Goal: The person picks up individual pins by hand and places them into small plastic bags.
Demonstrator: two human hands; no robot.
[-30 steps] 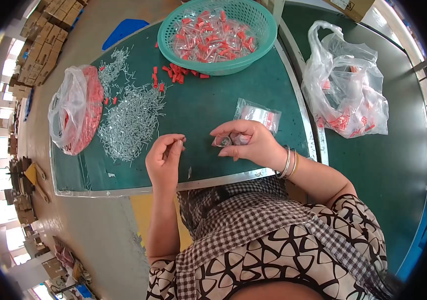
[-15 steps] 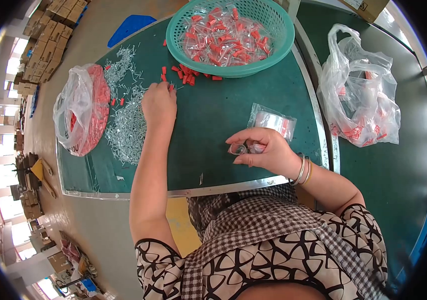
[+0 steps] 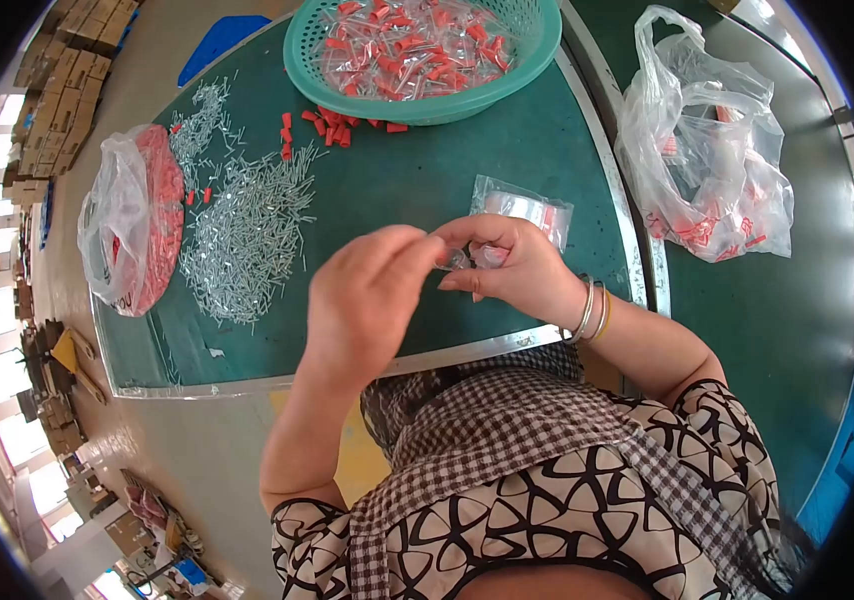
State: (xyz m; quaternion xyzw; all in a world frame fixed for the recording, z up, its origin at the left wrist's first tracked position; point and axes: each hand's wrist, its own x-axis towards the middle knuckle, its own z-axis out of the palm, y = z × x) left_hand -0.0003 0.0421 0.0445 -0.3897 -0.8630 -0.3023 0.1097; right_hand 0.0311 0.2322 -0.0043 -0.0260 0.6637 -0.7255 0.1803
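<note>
My right hand (image 3: 527,268), with bangles at the wrist, grips a small clear plastic bag (image 3: 455,260) between thumb and fingers. More crumpled clear plastic shows in its palm. The fingertips of my left hand (image 3: 365,295) are pinched together at the bag; whatever they hold is hidden. Behind my right hand lies a flat packet of clear bags (image 3: 527,207). Left of my hands spreads a heap of small silver nail-like pins (image 3: 247,240). Several short red plastic plugs (image 3: 332,128) lie loose near the basket.
A green plastic basket (image 3: 427,108) at the back holds many clear bags with red pieces. At the left edge sits a plastic bag of red pieces (image 3: 160,220). A white carrier bag (image 3: 712,190) stands on the adjoining surface at right. The green table (image 3: 397,190) has a metal edge.
My left hand has come from the pins and red plugs, rightward and nearer, to the small bag in my right hand. The whole view has shifted slightly.
</note>
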